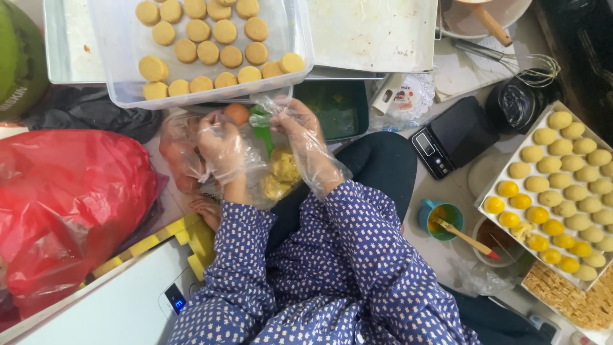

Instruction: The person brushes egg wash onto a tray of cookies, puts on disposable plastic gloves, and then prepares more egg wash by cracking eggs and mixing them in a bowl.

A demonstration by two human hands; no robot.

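Both my hands wear thin clear plastic gloves. My left hand [219,148] grips the rim of a clear plastic bag [255,167] with yellow filling in its bottom. My right hand [300,135] holds the bag's other side, by a green scoop handle [262,131]. An orange-brown ball [237,114] sits just above the bag's mouth, between my hands. Directly beyond them stands a clear plastic tub [115,57] with several round yellow pastries.
A red plastic bag [64,198] lies at the left. On the right sit a black kitchen scale [450,137], a teal cup with a brush [442,220] and a white tray [491,191] of glazed and unglazed pastry balls. A whisk [520,64] lies at the back right.
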